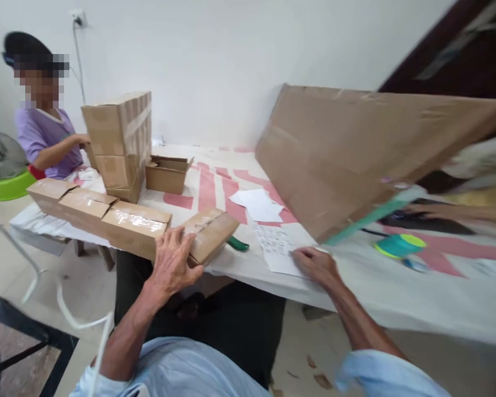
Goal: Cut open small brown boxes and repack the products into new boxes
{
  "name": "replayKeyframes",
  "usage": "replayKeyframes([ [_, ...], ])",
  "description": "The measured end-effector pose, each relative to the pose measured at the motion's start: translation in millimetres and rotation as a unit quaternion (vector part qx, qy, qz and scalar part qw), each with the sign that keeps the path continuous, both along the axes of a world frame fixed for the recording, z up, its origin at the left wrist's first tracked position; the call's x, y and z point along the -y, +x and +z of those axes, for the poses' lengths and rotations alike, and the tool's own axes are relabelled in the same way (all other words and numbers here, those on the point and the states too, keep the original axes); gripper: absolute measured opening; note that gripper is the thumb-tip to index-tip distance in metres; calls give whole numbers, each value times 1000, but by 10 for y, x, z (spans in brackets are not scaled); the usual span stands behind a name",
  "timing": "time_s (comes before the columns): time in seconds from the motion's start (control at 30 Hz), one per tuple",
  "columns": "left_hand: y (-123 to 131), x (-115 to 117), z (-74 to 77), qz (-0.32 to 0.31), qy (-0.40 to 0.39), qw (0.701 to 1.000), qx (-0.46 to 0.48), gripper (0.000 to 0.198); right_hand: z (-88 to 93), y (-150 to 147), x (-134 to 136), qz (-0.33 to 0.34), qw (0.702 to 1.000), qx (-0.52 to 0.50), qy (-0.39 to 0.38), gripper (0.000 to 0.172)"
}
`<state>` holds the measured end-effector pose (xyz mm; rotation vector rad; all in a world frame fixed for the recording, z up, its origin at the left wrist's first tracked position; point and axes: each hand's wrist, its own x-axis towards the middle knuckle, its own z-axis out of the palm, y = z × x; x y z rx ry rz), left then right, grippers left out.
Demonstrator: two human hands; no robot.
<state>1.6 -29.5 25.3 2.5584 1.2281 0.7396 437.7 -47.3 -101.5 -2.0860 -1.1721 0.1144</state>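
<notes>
My left hand (pixel 174 259) has its fingers spread and rests against the near ends of two cardboard boxes. One is the taped box (pixel 134 220) at the end of a row, the other a tilted small carton (pixel 210 231) with a mark on its top. On the table to the right, my right hand (pixel 317 264) is closed, with curled fingers at the edge of a sheet of paper (pixel 276 248) that bears handwriting. Beyond it lie blank white sheets (pixel 257 205). A green-handled tool (pixel 237 243) sits partly hidden behind the carton.
Stacked taped boxes (pixel 116 143) and an open-topped carton (pixel 167 175) stand at the back left. A large cardboard panel (pixel 355 149) leans across the right side, near a teal tape roll (pixel 400 246). At left, a person (pixel 52 135) touches the stack; another person's arm (pixel 450 212) reaches in from the right.
</notes>
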Motion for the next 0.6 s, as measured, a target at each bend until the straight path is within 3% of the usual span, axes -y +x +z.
replayKeyframes([
  [0.13, -32, -50, 14, 28, 39, 999, -8, 62, 84, 2, 42, -12, 997, -73, 1, 33],
  [0.33, 21, -204, -14, 16, 81, 996, -21, 58, -99, 341, -2, -24, 989, -143, 12, 26],
  [0.6, -1, -226, -13, 11, 91, 996, 0, 57, -218, 396, -176, -2, 987, -162, 5, 23],
])
